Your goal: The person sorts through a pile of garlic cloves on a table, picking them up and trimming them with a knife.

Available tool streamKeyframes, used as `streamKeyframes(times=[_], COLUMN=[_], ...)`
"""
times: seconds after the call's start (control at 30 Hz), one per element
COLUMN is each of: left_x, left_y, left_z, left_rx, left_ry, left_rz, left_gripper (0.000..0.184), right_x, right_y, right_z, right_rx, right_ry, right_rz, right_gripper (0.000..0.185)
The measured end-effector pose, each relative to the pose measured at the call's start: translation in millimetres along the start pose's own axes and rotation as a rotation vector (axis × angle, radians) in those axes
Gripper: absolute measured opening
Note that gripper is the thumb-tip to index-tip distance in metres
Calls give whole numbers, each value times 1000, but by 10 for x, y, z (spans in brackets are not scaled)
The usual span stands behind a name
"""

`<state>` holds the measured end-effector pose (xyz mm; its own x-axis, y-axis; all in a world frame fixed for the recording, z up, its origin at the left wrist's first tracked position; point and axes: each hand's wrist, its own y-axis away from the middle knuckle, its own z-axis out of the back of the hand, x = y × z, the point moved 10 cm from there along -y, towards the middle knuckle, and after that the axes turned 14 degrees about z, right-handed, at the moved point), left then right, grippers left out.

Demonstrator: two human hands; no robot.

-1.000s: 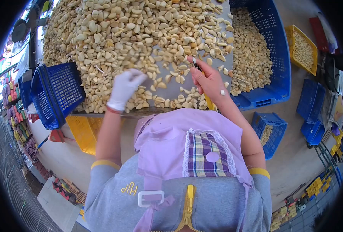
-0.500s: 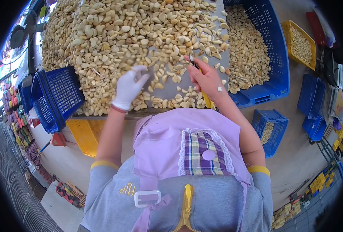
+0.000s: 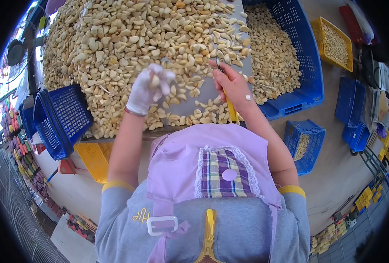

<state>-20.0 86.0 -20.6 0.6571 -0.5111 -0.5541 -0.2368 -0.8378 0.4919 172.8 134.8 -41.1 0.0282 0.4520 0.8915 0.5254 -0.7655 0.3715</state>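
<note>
A deep heap of pale peeled garlic cloves (image 3: 129,37) covers the grey metal table (image 3: 183,105) before me. My left hand (image 3: 148,90), in a white glove, is raised over the heap's near side. Its fingers are curled around a pale garlic clove (image 3: 154,81), and they are slightly blurred. My bare right hand (image 3: 233,87) grips a slim knife (image 3: 231,109) with a yellow handle; a dark part and a small metal tip show past the fingers. A white patch sits near the right wrist. Loose cloves lie between the two hands.
A large blue crate (image 3: 310,57) of cloves adjoins the table's right side. Beyond it stands a yellow crate (image 3: 350,57) of cloves. A smaller blue crate (image 3: 312,151) is on the floor. Nested blue baskets (image 3: 65,118) are at the left, above a yellow crate (image 3: 91,158). A fan (image 3: 15,53) stands far left.
My left hand has lifted from the cloves, its fingers now curled around one. The right hand keeps its hold on the knife, nearly in place. The whole view has shifted slightly.
</note>
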Motion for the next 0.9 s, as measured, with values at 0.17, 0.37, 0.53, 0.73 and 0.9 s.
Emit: streamKeyframes(times=[0.17, 0.37, 0.53, 0.73, 0.9], left_x=[-169, 272, -124, -385, -94], left_y=[-301, -513, -459, -786, -785], left_z=[-369, -255, -643, -315, -358], left_rx=[-484, -221, 356, -628, -391], left_ry=[-1219, -793, 105, -1273, -632], left_rz=[-252, 225, -66, -250, 22], left_gripper=[28, 24, 19, 30, 28], right_x=[5, 31, 68, 98, 48], right_y=[-16, 33, -13, 6, -9], right_z=[31, 110, 158, 121, 141], right_rx=[-38, -69, -101, -79, -64], right_ry=[-39, -21, -57, -25, -67], right_rz=[3, -20, 6, -3, 43], right_gripper=[40, 38, 37, 38, 43])
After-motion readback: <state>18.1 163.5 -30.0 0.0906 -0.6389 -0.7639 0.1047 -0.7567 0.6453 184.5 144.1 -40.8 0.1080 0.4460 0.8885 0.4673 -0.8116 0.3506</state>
